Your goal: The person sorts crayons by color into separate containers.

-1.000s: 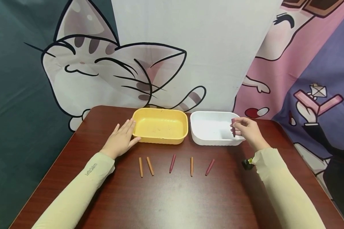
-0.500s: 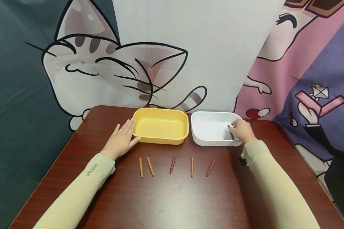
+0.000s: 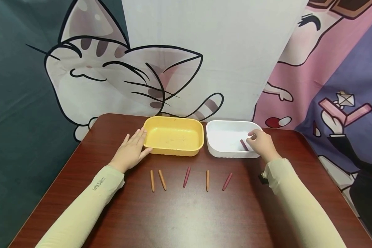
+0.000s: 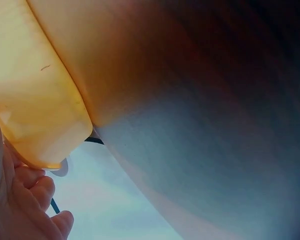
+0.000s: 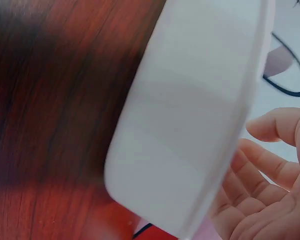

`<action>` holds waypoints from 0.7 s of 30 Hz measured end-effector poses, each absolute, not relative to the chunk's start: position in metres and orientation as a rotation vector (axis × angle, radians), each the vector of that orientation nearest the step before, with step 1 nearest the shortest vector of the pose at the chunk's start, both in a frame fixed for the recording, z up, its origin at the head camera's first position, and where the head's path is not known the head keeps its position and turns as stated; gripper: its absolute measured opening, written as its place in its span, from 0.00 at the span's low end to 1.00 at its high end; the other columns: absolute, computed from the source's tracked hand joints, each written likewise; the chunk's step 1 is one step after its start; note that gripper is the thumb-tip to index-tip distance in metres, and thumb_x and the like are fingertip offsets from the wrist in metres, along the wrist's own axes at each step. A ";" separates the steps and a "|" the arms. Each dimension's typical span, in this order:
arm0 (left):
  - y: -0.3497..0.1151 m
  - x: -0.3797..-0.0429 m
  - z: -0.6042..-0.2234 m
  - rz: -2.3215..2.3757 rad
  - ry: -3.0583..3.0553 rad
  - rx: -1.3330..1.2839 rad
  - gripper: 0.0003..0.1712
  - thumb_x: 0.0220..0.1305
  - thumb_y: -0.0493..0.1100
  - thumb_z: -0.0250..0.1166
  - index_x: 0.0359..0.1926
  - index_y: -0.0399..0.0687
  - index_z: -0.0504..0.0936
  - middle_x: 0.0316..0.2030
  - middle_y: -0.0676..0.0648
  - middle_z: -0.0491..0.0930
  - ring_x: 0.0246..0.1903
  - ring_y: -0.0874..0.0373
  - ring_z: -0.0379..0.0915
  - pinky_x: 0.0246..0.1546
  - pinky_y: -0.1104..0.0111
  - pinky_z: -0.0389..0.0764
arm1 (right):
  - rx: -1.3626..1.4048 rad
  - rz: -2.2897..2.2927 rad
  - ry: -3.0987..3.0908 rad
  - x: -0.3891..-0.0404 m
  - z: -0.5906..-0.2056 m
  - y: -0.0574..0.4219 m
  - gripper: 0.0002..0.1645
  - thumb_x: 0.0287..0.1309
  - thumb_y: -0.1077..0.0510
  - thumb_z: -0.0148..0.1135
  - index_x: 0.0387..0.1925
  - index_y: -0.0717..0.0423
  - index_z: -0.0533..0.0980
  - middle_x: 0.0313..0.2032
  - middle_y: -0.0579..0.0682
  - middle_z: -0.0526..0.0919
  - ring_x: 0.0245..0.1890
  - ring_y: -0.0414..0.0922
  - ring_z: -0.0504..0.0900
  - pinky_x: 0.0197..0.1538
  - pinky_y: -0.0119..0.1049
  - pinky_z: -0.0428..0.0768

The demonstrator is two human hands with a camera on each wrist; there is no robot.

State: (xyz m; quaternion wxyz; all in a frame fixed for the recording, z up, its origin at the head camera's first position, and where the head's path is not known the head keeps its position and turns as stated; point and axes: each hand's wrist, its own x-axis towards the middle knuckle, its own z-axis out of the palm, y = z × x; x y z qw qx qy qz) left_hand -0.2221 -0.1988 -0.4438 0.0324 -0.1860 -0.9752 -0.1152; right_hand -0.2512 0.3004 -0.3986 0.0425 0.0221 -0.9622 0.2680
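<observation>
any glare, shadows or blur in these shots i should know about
Head view: pale glare on the table, a dark shadow left of the right sleeve; left wrist view: yellow tray bright, upper right nearly black, lower right hazy and bluish; right wrist view: dark smudgy patches on the table, left of the white tray.

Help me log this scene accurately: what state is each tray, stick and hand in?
Yellow tray: upright, open-topped
White tray: upright, open-topped
Dark red stick: inside white tray, ungripped
Two red sticks: lying apart on table
Three orange-brown sticks: lying apart on table
Left hand: fingers extended, touching yellow tray
Right hand: at white tray's right end, gripping nothing
</observation>
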 end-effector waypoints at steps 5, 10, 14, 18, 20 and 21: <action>-0.198 -0.222 -0.444 -0.357 -3.001 -0.569 0.46 0.78 0.63 0.49 0.79 0.34 0.49 0.79 0.38 0.45 0.79 0.44 0.39 0.75 0.42 0.43 | 0.141 0.848 -2.859 -0.231 -0.390 0.292 0.17 0.63 0.62 0.53 0.49 0.69 0.78 0.42 0.68 0.84 0.43 0.63 0.84 0.47 0.58 0.80; -0.198 -0.223 -0.444 -0.348 -3.000 -0.569 0.46 0.78 0.62 0.50 0.79 0.33 0.49 0.79 0.37 0.46 0.79 0.44 0.39 0.75 0.42 0.43 | 0.213 0.843 -2.759 -0.210 -0.387 0.284 0.14 0.64 0.62 0.57 0.47 0.67 0.80 0.38 0.64 0.86 0.38 0.59 0.86 0.43 0.54 0.81; -0.198 -0.223 -0.443 -0.342 -2.998 -0.571 0.46 0.78 0.62 0.50 0.79 0.33 0.49 0.79 0.37 0.46 0.79 0.44 0.40 0.75 0.41 0.44 | 0.248 0.883 -2.706 -0.194 -0.390 0.277 0.12 0.64 0.63 0.60 0.46 0.65 0.81 0.37 0.61 0.86 0.36 0.56 0.87 0.42 0.52 0.83; -0.198 -0.223 -0.444 -0.342 -2.998 -0.567 0.46 0.78 0.62 0.50 0.79 0.33 0.49 0.79 0.37 0.46 0.79 0.44 0.40 0.75 0.41 0.44 | 0.247 0.944 -2.692 -0.178 -0.393 0.270 0.10 0.63 0.64 0.62 0.45 0.63 0.82 0.38 0.59 0.87 0.36 0.53 0.86 0.44 0.53 0.85; -0.198 -0.223 -0.444 -0.344 -2.998 -0.566 0.46 0.78 0.62 0.50 0.79 0.34 0.49 0.79 0.37 0.46 0.79 0.44 0.40 0.75 0.41 0.44 | 0.247 0.962 -2.691 -0.170 -0.395 0.267 0.10 0.63 0.64 0.63 0.46 0.63 0.82 0.38 0.58 0.87 0.37 0.53 0.85 0.45 0.54 0.85; -0.197 -0.222 -0.444 -0.347 -2.999 -0.567 0.46 0.78 0.62 0.50 0.79 0.34 0.49 0.79 0.37 0.46 0.79 0.44 0.39 0.75 0.41 0.44 | 0.248 0.968 -2.690 -0.167 -0.397 0.266 0.10 0.63 0.64 0.64 0.46 0.63 0.82 0.38 0.58 0.87 0.37 0.53 0.86 0.46 0.55 0.84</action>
